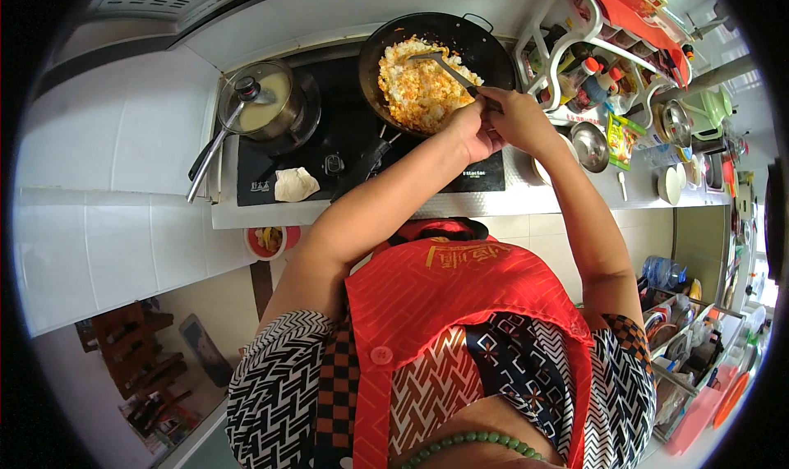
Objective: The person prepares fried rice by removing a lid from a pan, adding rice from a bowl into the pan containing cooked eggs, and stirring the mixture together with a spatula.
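A black wok (493,56) on the gas hob holds fried rice (419,84) with orange and yellow bits. A spatula (453,71) reaches into it, its blade on the rice. My right hand (518,115) grips the spatula's handle at the wok's near right edge. Close against it is my left hand (471,130), fingers curled beneath the handle end; whether it also grips the handle is hidden. The wok's own long black handle (363,167) points towards me under my left forearm.
A lidded pot (271,108) of pale liquid stands on the left burner, a folded cloth (296,184) in front. Right of the hob are a white rack (558,68) with bottles, a metal bowl (589,145) and a seasoning packet (621,139). A scrap bucket (290,241) sits below left.
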Tool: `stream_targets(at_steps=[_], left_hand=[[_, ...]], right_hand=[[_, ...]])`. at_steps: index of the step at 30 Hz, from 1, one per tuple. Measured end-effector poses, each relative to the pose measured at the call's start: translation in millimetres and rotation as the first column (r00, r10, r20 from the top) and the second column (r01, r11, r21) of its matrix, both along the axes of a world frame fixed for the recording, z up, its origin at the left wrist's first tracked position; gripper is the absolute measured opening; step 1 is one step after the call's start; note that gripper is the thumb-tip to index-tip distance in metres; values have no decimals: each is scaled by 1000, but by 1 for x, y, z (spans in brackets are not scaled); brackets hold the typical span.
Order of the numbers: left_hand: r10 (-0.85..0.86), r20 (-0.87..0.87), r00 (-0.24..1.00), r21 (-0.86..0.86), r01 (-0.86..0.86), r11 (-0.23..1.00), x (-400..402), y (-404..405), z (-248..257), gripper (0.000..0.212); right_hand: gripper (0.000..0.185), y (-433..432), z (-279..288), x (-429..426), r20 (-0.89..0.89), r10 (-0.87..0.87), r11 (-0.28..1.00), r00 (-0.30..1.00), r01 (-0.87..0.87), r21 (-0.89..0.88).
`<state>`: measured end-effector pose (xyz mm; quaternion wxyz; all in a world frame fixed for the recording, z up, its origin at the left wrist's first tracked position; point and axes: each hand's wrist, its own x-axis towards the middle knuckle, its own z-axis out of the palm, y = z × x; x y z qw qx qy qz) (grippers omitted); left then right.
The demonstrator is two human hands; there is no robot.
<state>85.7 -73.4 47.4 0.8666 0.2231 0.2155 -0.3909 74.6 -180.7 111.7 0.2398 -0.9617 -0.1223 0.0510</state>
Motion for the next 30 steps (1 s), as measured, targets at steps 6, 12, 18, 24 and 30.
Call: stream_targets(at_steps=[6,12,18,24,30], left_hand=[[31,28,999,31,-32,999,3,5,3,30],[11,-3,1000,21,-11,1000,14,8,-15,30],[-5,49,999,-10,6,1000,-7,-14,5,32],[-110,19,994,-130,112,985,-49,-36,26,38],[-104,-49,993,-72,100,992,-44,-41,-2,31]], right_hand=[[38,5,-4,8,3,-7,1000,1000,7,21],[40,14,-14,21,-97,-18,996,995,9,-92],[36,-19,4,-11,25,-21,998,999,19,67],[39,-42,41,-59,-6,-39,999,999,39,-7],[40,-46,3,-42,-119,-4,999,993,-2,-49]])
